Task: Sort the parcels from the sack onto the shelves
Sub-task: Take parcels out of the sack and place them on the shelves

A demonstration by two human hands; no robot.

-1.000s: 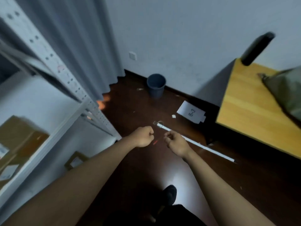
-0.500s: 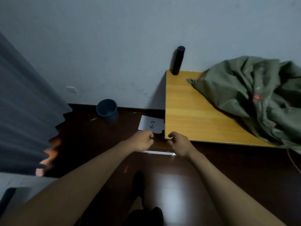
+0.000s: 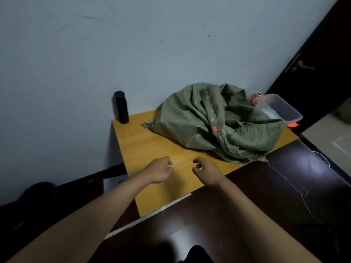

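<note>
both hands are hovering over the near part of the wooden table [image 3: 152, 141], and neither one is holding anything. the left hand [image 3: 158, 170] is showing its back to the camera; its fingers [image 3: 168, 162] are curling inward quite far, almost like a loose fist, with the thumb lying just beside them. the right hand [image 3: 206, 172] is a little more released: its fingers [image 3: 197, 160] are bending like hooks with small gaps between them, and the thumb is standing apart from the index finger. it is hard to tell if the hands are touching the table top or only hanging above it, because the view is from above and a bit blurred.

the green sack [image 3: 218, 122] is lying crumpled on the far right part of the table, well apart from both hands, with a line of red marks running along one fold. no parcel is showing outside of it. a loose thread [image 3: 296, 188] is trailing from its lower corner down over the dark floor [image 3: 247, 205].

behind the sack, a clear plastic box [image 3: 281, 108] is sitting at the table's far right corner, touching the sack. a black bottle [image 3: 121, 107] is standing upright at the far left corner, against the pale wall [image 3: 95, 54]. a white paper [image 3: 114, 184] is lying on the floor left of the table.
</note>
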